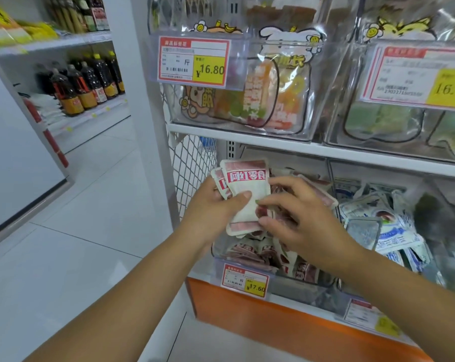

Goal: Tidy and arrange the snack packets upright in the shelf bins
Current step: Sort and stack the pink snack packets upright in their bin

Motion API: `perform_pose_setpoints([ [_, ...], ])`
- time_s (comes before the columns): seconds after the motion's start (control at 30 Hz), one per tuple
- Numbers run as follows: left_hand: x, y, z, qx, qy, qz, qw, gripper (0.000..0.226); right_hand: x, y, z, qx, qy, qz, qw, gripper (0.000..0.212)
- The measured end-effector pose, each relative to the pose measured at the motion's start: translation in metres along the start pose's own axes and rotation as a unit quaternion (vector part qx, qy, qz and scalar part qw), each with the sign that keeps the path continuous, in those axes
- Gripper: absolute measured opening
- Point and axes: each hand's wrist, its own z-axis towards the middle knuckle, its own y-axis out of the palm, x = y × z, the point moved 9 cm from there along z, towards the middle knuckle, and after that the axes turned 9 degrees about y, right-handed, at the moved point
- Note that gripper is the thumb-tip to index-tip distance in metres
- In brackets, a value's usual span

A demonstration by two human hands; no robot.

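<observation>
Forearms reach in from the bottom edge. Left hand (216,210) grips a small stack of snack packets (247,189), thumb curled across the front one. Right hand (299,218) has curled fingers, with index tip and thumb pinching the stack's right lower edge. The stack is held upright above the lower-left bin (294,286), just under the white shelf board (299,147).

Shop aisle with a pale glossy tiled floor (77,218). The shelving unit is white metal with a wire mesh side panel (192,163) and an orange base (273,317). A far shelf on the left carries dark bottles (82,84) with yellow caps.

The lower-left bin is clear plastic and holds more red-and-white packets lying jumbled, with a price tag (245,280) reading 17.60 on its front. The neighbouring bin to the right holds blue-and-white packets (393,231), also loose and tilted. The upper bin (236,118) is clear too and holds large glossy cartoon-printed pouches. Its tag (193,61) reads 16.80.

The held packets are flat and rectangular with crimped edges, a red band with white characters on top and a white lower panel. The bins' walls are shiny and reflective.
</observation>
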Motion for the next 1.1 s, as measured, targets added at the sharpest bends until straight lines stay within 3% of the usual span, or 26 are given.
perform_pose_setpoints([
  [0.07, 0.001, -0.005, 0.0, 0.009, -0.001, -0.002, 1.0, 0.031, 0.017, -0.004, -0.003, -0.028, 0.071, -0.013, 0.997, 0.037],
  [0.1, 0.002, -0.007, 0.001, 0.011, 0.0, -0.004, 1.0, 0.033, 0.027, -0.005, -0.004, -0.061, 0.095, -0.07, 0.991, 0.037],
  [0.17, 0.004, -0.011, 0.001, 0.012, -0.003, -0.01, 1.0, 0.034, 0.043, -0.005, -0.004, -0.157, 0.116, -0.227, 0.954, 0.032],
  [0.23, 0.008, -0.016, 0.002, 0.014, -0.002, -0.021, 1.0, 0.032, 0.048, -0.007, -0.002, -0.227, 0.127, -0.295, 0.919, 0.035],
  [0.3, 0.013, -0.024, 0.004, 0.02, 0.008, -0.023, 1.0, 0.031, 0.041, -0.008, 0.006, -0.244, 0.115, -0.326, 0.906, 0.039],
  [0.33, 0.014, -0.028, 0.005, 0.023, 0.014, -0.021, 0.999, 0.031, 0.031, -0.008, 0.012, -0.227, 0.106, -0.313, 0.916, 0.041],
  [0.4, 0.016, -0.036, 0.006, 0.031, 0.024, -0.018, 0.999, 0.033, 0.01, -0.01, 0.024, -0.159, 0.122, -0.149, 0.968, 0.045],
  [0.47, 0.015, -0.038, 0.005, 0.034, 0.031, -0.015, 0.999, 0.038, 0.001, -0.014, 0.029, -0.06, 0.175, 0.064, 0.981, 0.05],
  [0.53, 0.013, -0.032, 0.003, 0.032, 0.037, -0.002, 0.999, 0.044, -0.014, -0.007, 0.024, 0.0, 0.154, 0.069, 0.986, 0.058],
  [0.6, 0.012, -0.022, 0.001, 0.023, 0.038, 0.001, 0.999, 0.047, -0.027, 0.011, 0.016, -0.005, 0.119, 0.05, 0.992, 0.078],
  [0.7, 0.011, -0.009, -0.001, -0.008, 0.026, -0.003, 1.0, 0.039, -0.014, 0.028, 0.009, -0.013, 0.16, 0.102, 0.982, 0.093],
  [0.77, 0.01, -0.008, -0.001, -0.015, 0.017, -0.015, 1.0, 0.033, -0.001, 0.033, 0.005, -0.035, 0.204, 0.21, 0.955, 0.091],
  [0.83, 0.007, -0.006, -0.001, -0.022, 0.013, -0.017, 1.0, 0.032, 0.004, 0.039, 0.001, -0.078, 0.234, 0.342, 0.907, 0.079],
  [1.0, 0.004, -0.005, -0.001, -0.025, 0.011, 0.012, 1.0, 0.026, 0.039, 0.026, -0.003, -0.036, 0.326, 0.387, 0.862, 0.025],
  [1.1, 0.0, -0.014, 0.001, -0.001, -0.001, 0.027, 1.0, 0.019, 0.044, 0.025, -0.004, -0.083, 0.342, 0.497, 0.793, 0.024],
])
